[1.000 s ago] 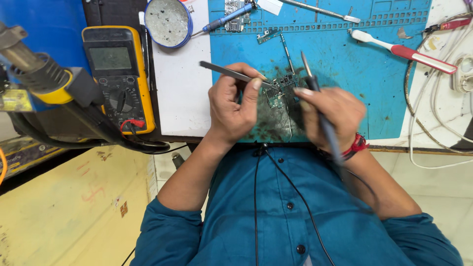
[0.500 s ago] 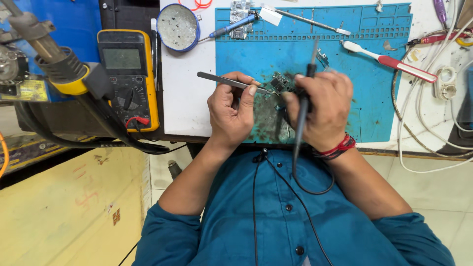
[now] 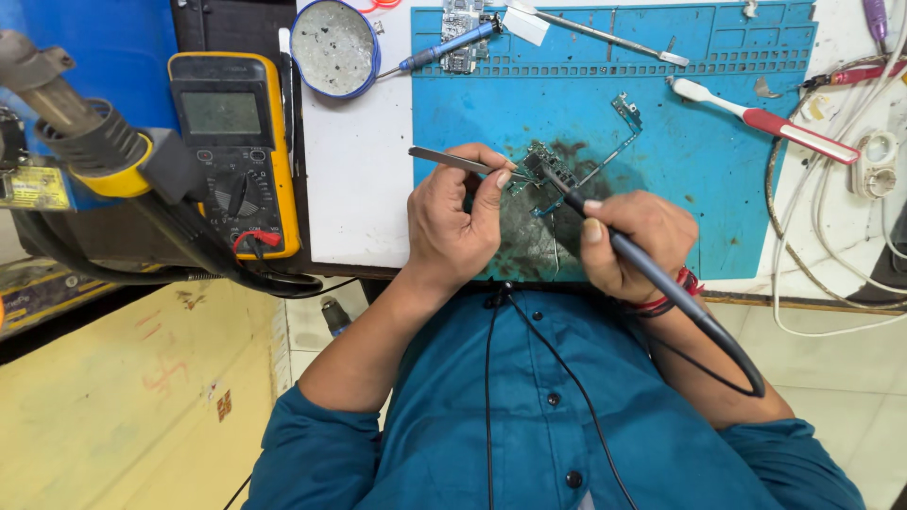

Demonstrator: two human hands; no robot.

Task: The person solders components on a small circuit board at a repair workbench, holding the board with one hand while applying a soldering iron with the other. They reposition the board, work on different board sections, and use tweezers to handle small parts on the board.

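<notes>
Your left hand (image 3: 453, 222) is pinching a pair of metal tweezers (image 3: 452, 161) between thumb and curled fingers, their tips touching the small green circuit board (image 3: 546, 175) that is lying on the blue work mat (image 3: 661, 123) just in front of your chest. Your right hand (image 3: 628, 246) is gripping a dark soldering iron (image 3: 652, 274) like a pen, its tip resting on the same board while its cord is looping back past your wrist. A yellow multimeter (image 3: 231, 151) is sitting well off to the left, a round tin (image 3: 333, 47) is lying beyond it, and a red-handled toothbrush (image 3: 765, 118) is lying on the mat's right side.
</notes>
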